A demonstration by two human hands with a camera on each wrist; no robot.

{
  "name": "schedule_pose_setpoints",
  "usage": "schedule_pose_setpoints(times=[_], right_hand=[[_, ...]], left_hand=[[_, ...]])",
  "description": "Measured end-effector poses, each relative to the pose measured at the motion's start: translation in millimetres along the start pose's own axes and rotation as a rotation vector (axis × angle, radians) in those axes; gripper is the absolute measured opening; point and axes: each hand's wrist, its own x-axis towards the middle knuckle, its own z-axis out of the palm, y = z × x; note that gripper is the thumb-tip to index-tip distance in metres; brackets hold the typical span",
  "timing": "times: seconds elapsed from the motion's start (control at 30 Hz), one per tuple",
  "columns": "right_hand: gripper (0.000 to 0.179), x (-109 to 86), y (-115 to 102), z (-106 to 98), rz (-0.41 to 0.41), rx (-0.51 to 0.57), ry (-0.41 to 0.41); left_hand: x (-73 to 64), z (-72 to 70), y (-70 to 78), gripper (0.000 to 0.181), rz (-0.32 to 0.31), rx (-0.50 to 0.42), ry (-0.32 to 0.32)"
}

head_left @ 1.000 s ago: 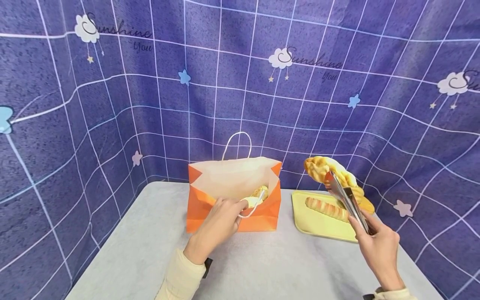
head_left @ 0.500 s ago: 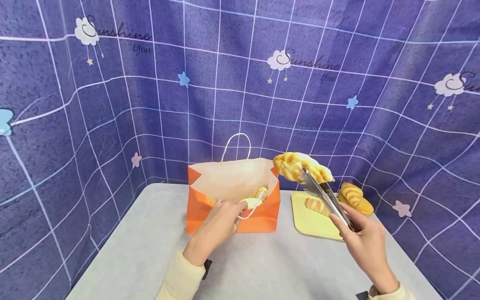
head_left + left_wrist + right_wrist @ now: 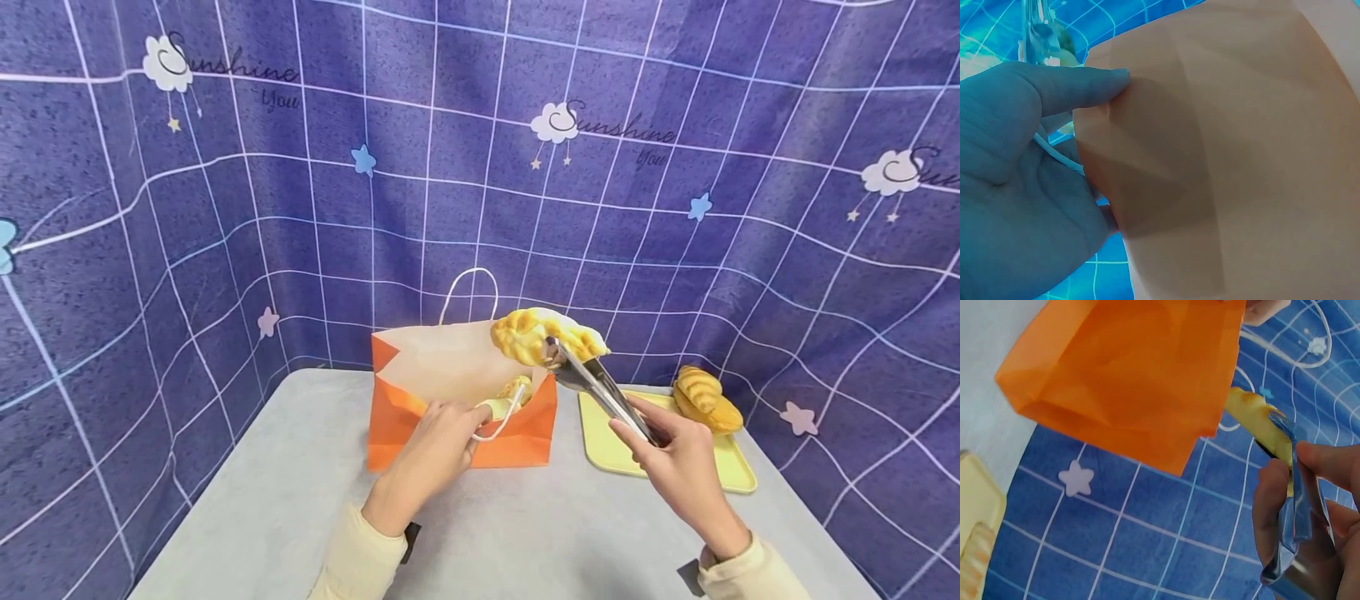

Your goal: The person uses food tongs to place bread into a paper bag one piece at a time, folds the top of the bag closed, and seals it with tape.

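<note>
My left hand (image 3: 435,446) pinches the front rim of an orange paper bag (image 3: 390,417); in the left wrist view the thumb (image 3: 1088,86) lies against its brown inside. A white cord handle runs by the fingers. At the bag's right end something yellow, like bread (image 3: 519,388), shows in the opening. Metal tongs (image 3: 600,390) are gripped in my right hand (image 3: 678,462), thumb and fingers on both arms. Their tips clamp a golden, braided-looking bread (image 3: 525,333), held above the right part of the bag's mouth. In the right wrist view the bread (image 3: 1254,419) is beside the bag's edge.
A yellow tray (image 3: 607,446) lies right of the bag. A ridged roll (image 3: 699,385) and another golden bread (image 3: 723,417) sit at its back right. The right wrist view shows a striped long bread (image 3: 974,565) on the tray. A blue-purple patterned curtain (image 3: 480,183) surrounds the grey table (image 3: 300,467).
My right hand has carried the tongs and the braided bread leftward from over the tray to over the bag. The left hand has stayed at the bag's rim.
</note>
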Motion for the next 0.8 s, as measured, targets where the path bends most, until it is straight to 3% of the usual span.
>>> schedule_pose_setpoints(times=[0.17,0.5,0.67,0.8], right_hand=[[0.030,10.3,-7,11,-0.004,-0.011,-0.085],[0.030,24.1,-20,38,0.035,0.070,-0.247],[0.032,28.9,-25,47,0.064,0.099,-0.304],[0.033,33.4,-28,52,0.044,0.075,-0.322]], left_hand=[[-0.6,0.0,-0.3,0.026,-0.004,-0.003,-0.009],[1.0,-1.4,-0.4,0.028,-0.030,-0.004,-0.039],[0.4,-1.6,0.1,0.026,-0.033,-0.009,-0.044],[0.4,-1.3,0.1,0.028,-0.023,-0.003,-0.023]])
